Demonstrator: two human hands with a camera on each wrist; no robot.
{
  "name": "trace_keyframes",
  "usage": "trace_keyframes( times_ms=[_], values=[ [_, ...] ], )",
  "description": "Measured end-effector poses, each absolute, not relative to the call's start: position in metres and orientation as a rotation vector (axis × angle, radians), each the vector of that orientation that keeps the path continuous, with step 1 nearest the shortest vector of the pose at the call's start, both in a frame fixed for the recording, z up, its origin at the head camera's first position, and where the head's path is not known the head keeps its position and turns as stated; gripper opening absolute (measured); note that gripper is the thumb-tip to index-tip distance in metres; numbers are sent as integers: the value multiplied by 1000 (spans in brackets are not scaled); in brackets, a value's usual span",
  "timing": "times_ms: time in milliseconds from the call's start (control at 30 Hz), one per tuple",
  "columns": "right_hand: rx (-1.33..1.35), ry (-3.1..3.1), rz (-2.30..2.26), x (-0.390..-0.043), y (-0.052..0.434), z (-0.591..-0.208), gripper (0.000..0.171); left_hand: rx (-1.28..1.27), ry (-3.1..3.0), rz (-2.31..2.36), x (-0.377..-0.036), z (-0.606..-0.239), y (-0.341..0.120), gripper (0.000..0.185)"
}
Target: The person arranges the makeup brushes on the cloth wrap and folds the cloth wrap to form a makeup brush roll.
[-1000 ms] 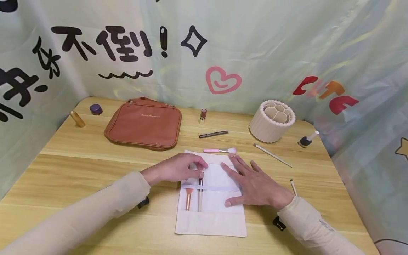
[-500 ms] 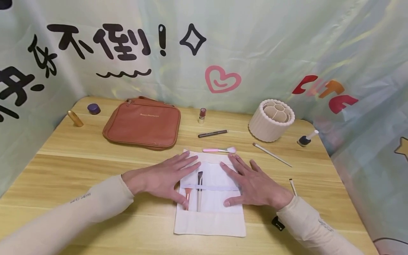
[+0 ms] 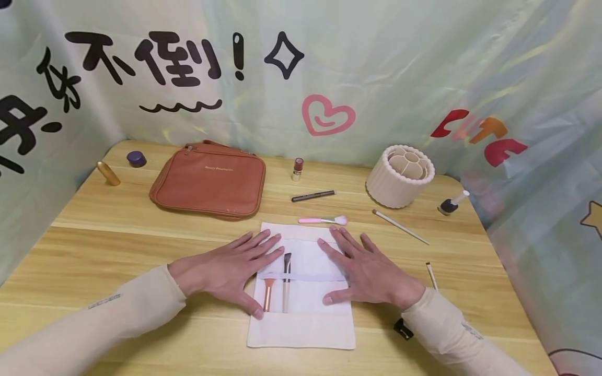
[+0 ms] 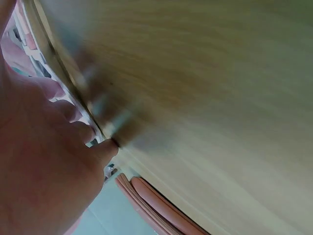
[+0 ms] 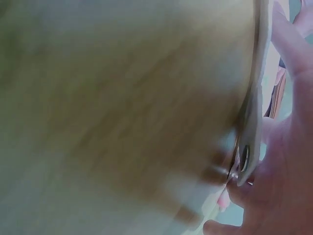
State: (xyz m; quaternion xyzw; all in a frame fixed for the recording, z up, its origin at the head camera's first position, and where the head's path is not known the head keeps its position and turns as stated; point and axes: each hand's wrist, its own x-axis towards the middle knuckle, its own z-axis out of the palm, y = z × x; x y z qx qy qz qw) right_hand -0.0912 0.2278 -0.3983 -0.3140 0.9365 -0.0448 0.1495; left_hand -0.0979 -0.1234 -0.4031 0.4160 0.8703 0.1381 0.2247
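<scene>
A white fabric brush roll (image 3: 301,331) lies flat on the table in the head view. Tucked under its lilac band, on the left side, are an orange-headed makeup brush (image 3: 267,297) and a dark-tipped angled brush (image 3: 286,284) with a pale handle. My left hand (image 3: 230,271) rests with spread fingers on the roll's left edge. On the right edge lies my right hand (image 3: 373,271), its fingers spread too. Neither hand grips anything. A pink-handled brush (image 3: 322,220) lies just beyond the roll's far edge, close to the right fingertips.
Behind stand a brown cosmetic bag (image 3: 209,180), a lipstick (image 3: 298,169) and a cream ribbed holder (image 3: 400,177). A dark pen-like stick (image 3: 313,196), two slim brushes (image 3: 401,227) and a nail polish bottle (image 3: 452,203) lie rightward. A gold tube (image 3: 108,173) and purple jar (image 3: 136,159) sit far left.
My left hand has left the dark-tipped brush and spread flat on the roll's left edge. Over the last half second, both hands and the roll have shifted slightly left.
</scene>
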Motion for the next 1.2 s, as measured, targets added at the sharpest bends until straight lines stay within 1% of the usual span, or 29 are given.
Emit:
trace_keyframes(
  times_ms=[267, 400, 467, 600, 767, 867, 967, 1067, 1200],
  values=[
    [-902, 2686, -119, -90, 219, -399, 117, 1169, 2420, 374, -97, -405, -135, 126],
    [-942, 2758, -148, -92, 219, -396, 111, 1181, 2415, 376, -97, -405, -136, 125],
    [-988, 2831, -214, -97, 222, -394, 105, 1185, 2416, 372, -97, -405, -136, 126],
    [-1021, 2948, -396, -113, 231, -388, 86, 1189, 2422, 357, -97, -405, -136, 126],
    [-856, 2915, -649, -139, 240, -385, 63, 1184, 2422, 344, -97, -404, -136, 127],
    [-742, 2851, -793, -154, 244, -385, 54, 1180, 2421, 341, -97, -404, -136, 127],
    [-689, 2798, -868, -168, 245, -386, 48, 1176, 2421, 339, -97, -404, -136, 127],
    [-679, 2780, -856, -177, 243, -389, 43, 1175, 2417, 340, -97, -404, -136, 127],
    [-650, 2795, -775, -186, 239, -392, 31, 1181, 2414, 334, -97, -404, -135, 127]
  ],
)
